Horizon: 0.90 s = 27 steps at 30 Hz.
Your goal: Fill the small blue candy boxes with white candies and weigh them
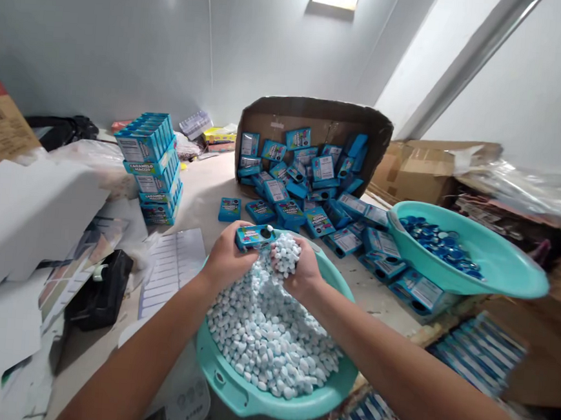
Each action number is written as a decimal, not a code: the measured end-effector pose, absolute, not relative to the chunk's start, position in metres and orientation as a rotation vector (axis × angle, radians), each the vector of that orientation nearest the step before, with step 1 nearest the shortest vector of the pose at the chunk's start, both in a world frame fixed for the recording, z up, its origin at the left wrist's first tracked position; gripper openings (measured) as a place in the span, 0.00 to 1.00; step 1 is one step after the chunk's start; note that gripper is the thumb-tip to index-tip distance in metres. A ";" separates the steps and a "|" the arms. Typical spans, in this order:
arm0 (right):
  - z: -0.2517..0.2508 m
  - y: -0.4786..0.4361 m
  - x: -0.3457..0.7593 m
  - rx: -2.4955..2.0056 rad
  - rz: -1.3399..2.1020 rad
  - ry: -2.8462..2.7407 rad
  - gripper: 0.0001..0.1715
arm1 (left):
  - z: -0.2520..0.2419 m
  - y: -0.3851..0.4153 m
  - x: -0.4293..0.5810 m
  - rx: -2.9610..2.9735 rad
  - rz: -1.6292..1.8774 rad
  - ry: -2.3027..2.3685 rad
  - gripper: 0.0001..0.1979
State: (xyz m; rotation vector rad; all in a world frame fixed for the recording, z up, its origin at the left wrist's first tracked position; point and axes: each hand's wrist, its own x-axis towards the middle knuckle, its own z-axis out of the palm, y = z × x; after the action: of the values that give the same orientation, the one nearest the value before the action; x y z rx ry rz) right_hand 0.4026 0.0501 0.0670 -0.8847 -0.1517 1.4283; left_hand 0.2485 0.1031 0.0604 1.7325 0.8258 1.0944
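My left hand grips a small blue candy box with a round dark hole near its right end; one pale candy shows at that hole. Close beside it, my right hand is cupped around a heap of pale blue-white candies. Both hands are above a turquoise basin filled with the same loose candies. Beyond the basin, similar blue boxes spill out of a cardboard carton lying on its side.
At right, a turquoise bowl with dark blue round pieces rests by more boxes. A stack of blue boxes stands at left, near white paper sheets and a black tape dispenser. A white scale sits beside the basin.
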 end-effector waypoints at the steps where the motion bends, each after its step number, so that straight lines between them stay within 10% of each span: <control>1: 0.070 0.050 0.405 -0.881 1.397 -0.136 0.11 | 0.058 0.105 0.245 1.718 1.055 0.816 0.18; 27: 0.099 0.077 0.379 -0.958 0.852 -0.610 0.13 | 0.062 0.105 0.236 1.919 0.887 0.811 0.15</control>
State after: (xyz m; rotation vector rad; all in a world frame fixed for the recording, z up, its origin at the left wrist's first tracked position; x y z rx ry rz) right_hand 0.3792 0.0774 0.0990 -0.9584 -0.6102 0.8515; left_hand 0.2361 0.1055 0.0619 1.9189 0.8107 0.8867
